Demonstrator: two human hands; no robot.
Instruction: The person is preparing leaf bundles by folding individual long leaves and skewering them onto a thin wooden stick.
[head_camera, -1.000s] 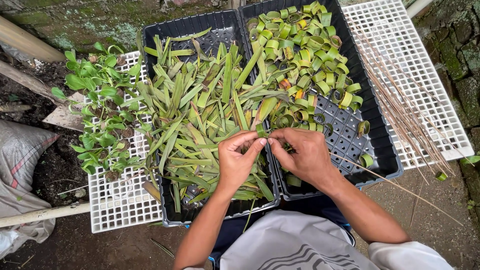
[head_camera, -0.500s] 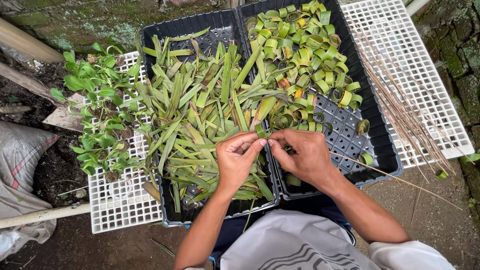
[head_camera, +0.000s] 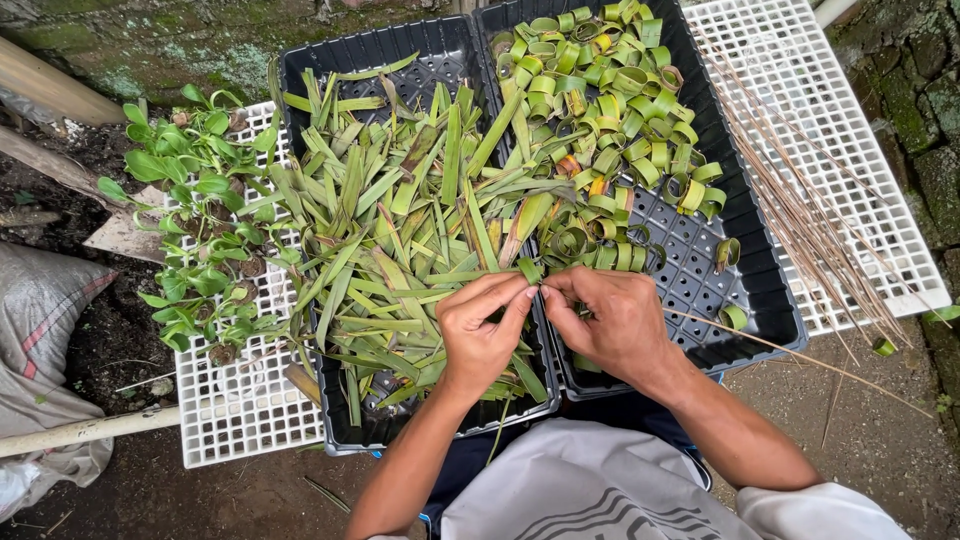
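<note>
My left hand (head_camera: 480, 330) and my right hand (head_camera: 610, 320) meet over the seam between two black trays, fingertips pinching a small curled strip of green leaf (head_camera: 530, 270). A thin brown stick (head_camera: 800, 358) runs from my right hand out to the right. The left black tray (head_camera: 340, 430) holds a heap of long flat green leaf strips (head_camera: 400, 230). The right black tray (head_camera: 770, 310) holds several leaf strips rolled into rings (head_camera: 610, 90).
White plastic grids lie on both sides: the left grid (head_camera: 240, 420) carries small leafy seedlings (head_camera: 200, 220), the right grid (head_camera: 800, 90) a bundle of thin brown sticks (head_camera: 810, 220). A grey sack (head_camera: 40, 320) and a pale pipe (head_camera: 80, 432) lie at the left on dark soil.
Both hands stay in place over the tray seam; only the fingers shift slightly on the leaf strip.
</note>
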